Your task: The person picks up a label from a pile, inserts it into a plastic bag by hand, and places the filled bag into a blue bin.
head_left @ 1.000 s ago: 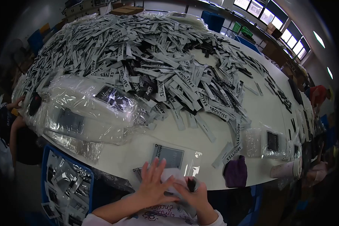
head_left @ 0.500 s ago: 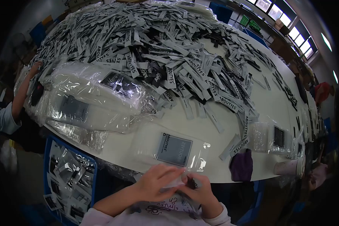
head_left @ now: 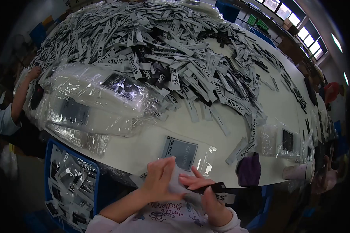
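Note:
My left hand [head_left: 159, 180] is closed on a translucent plastic bag [head_left: 177, 176] at the table's near edge, its fingertips raised. Beside it, my right hand [head_left: 212, 202] grips a narrow black strip packet [head_left: 218, 188], with a grey lettered end [head_left: 227, 198] sticking out to the right below it. The right fingers lie across the bag's side, and how far the packet reaches into the bag is hidden. Just beyond both hands lies a clear bag with a grey printed panel [head_left: 186, 147], flat on the table.
A large heap of grey and black strip packets [head_left: 151, 50] covers the far table. Clear plastic bags [head_left: 93, 99] lie left, above a blue crate [head_left: 97, 190] of packaged items. At right are a purple cloth [head_left: 249, 171] and a cup [head_left: 297, 172]. Another person's arm [head_left: 21, 95] reaches in from the left.
My hands have moved apart, and the bag between them now shows spread out. The black packet and its grey end have come into view in my right hand.

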`<control>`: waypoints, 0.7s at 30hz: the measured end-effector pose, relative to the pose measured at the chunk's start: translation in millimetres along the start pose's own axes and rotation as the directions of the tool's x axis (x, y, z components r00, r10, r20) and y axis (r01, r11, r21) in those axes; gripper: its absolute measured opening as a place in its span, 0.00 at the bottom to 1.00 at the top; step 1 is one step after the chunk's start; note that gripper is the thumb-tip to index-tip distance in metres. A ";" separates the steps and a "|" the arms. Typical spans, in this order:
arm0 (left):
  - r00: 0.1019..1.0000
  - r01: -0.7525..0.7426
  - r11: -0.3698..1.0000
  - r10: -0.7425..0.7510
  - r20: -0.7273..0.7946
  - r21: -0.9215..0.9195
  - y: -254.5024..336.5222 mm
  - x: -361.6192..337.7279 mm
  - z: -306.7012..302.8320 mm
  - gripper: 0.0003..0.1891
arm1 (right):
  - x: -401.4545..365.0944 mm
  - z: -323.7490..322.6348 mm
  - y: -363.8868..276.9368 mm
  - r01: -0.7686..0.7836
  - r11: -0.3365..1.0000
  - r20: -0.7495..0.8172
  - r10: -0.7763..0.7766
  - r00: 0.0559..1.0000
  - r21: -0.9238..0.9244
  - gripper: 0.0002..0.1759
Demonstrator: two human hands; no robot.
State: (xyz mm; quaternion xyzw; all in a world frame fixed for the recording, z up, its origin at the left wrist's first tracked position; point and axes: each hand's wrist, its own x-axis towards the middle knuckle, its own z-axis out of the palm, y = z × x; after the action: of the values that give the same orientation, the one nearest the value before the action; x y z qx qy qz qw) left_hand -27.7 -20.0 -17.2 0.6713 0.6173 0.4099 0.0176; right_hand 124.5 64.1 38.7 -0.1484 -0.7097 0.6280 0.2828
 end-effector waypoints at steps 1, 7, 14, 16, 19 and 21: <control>1.000 0.015 0.995 -0.012 0.025 -0.094 -1.8 -2.3 -1.4 0.54 | -2.3 -1.1 -0.7 -0.078 0.992 -0.028 0.081 0.996 0.103 0.18; 0.999 -0.007 0.929 -0.007 -0.037 -0.371 6.8 -11.6 14.4 0.53 | 12.7 10.1 -0.9 -0.174 0.965 0.112 0.154 0.982 0.198 0.22; 0.996 0.055 0.954 -0.033 0.077 -0.296 0.9 -3.6 -5.4 0.53 | -2.6 -6.4 8.9 0.148 0.813 0.000 -0.179 0.984 -0.563 0.22; 0.986 -0.029 0.993 0.047 0.159 -0.112 1.4 -1.2 -9.6 0.54 | -2.3 -6.2 11.0 0.190 0.798 0.179 -0.105 0.978 -0.571 0.20; 0.971 0.006 0.968 0.054 0.233 -0.252 7.3 9.4 -20.9 0.51 | -3.4 -8.1 15.2 0.172 0.789 0.259 -0.017 0.966 -0.589 0.15; 0.970 0.137 0.922 -0.051 0.236 -0.362 0.1 10.5 -25.4 0.49 | -2.8 -8.4 8.5 0.119 0.787 0.151 -0.034 0.988 -0.605 0.15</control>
State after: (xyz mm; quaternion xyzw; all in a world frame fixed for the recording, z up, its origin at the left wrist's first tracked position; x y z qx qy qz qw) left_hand -43.2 -23.4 5.2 0.6663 0.5532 0.4416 0.2345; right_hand 130.4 70.7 30.3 -0.1612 -0.8972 0.3608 0.1972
